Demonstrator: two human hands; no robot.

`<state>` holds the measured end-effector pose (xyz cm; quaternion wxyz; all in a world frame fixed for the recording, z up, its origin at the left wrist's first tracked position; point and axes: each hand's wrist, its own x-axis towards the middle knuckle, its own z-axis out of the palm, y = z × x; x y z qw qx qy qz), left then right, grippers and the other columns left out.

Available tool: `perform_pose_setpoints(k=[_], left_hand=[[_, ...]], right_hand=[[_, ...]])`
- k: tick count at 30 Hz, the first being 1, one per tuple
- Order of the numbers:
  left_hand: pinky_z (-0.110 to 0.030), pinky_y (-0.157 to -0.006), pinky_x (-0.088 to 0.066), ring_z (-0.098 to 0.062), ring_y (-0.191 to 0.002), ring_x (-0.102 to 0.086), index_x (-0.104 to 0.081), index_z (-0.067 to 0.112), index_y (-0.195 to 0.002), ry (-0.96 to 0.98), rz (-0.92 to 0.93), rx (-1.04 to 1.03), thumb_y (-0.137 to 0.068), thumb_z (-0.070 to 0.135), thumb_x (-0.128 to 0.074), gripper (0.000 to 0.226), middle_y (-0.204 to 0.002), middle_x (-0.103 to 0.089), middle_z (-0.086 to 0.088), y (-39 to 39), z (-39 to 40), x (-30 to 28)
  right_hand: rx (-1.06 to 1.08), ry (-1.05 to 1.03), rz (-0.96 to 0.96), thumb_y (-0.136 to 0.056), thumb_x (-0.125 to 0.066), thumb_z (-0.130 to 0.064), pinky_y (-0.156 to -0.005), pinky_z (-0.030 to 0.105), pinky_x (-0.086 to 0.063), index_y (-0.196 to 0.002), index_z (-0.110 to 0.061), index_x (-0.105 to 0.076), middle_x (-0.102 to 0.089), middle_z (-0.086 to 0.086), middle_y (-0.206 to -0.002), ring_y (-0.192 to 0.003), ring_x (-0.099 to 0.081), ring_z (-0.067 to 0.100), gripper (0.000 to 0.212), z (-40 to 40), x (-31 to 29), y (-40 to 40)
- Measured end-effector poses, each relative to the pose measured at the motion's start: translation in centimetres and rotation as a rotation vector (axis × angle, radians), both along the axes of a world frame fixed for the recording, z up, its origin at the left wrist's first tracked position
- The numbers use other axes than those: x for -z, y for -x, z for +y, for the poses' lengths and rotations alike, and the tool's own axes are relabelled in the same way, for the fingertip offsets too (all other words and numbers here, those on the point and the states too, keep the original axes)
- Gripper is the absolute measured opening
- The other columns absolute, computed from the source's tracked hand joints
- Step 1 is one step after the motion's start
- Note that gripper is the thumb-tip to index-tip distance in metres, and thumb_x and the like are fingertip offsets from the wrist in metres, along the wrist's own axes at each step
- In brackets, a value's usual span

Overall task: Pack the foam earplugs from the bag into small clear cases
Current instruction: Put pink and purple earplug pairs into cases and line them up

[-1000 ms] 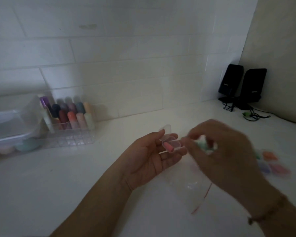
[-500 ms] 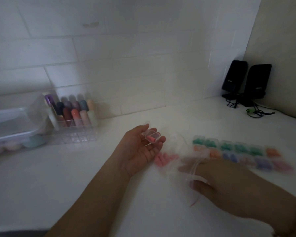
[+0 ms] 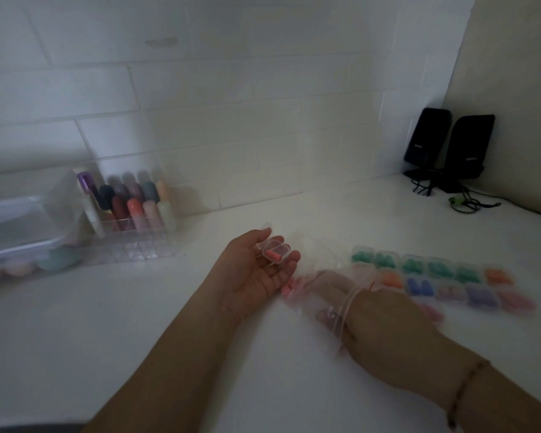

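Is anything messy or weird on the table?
Nothing spilled or broken. The right hand is reaching inside the clear bag with the pink earplugs, and the left hand holds an open case with only one earplug in it.

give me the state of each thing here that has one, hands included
small clear case: lid open, one pink earplug inside, held in the left hand
left hand: palm up, fingers curled round the case
right hand: reaching inside the bag
bag: open, lying on the counter, pink earplugs inside
filled cases: in rows on the counter, earplugs inside
clear organizer: standing by the wall, holds coloured tubes
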<state>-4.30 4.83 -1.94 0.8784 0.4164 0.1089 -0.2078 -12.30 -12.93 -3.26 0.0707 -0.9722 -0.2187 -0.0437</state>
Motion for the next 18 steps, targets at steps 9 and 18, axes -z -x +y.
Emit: perform_pose_setpoints(k=[9,18], left_hand=[[-0.033,-0.07,-0.058,-0.03,-0.079,-0.066,-0.057,-0.001,-0.111,-0.025,-0.004,-0.006,-0.092,0.023,-0.057,0.031,-0.103,-0.057,-0.019,0.2,0.0,0.0],[-0.036,-0.081,-0.055,-0.03,-0.081,-0.065,-0.057,-0.001,-0.112,-0.058,-0.005,-0.017,-0.092,0.022,-0.058,0.03,-0.097,-0.057,-0.018,0.1,-0.2,0.0]], right_hand=[[0.15,0.024,-0.151,-0.095,-0.03,-0.044,-0.058,0.026,-0.045,-0.112,-0.036,-0.051,-0.056,-0.011,-0.106,-0.058,-0.054,0.008,0.028,0.7,0.8,-0.3],[0.092,0.033,-0.197,-0.099,-0.023,-0.042,-0.058,0.029,-0.045,-0.127,-0.041,-0.047,-0.051,-0.009,-0.12,-0.077,-0.062,0.013,0.037,0.8,0.9,-0.7]])
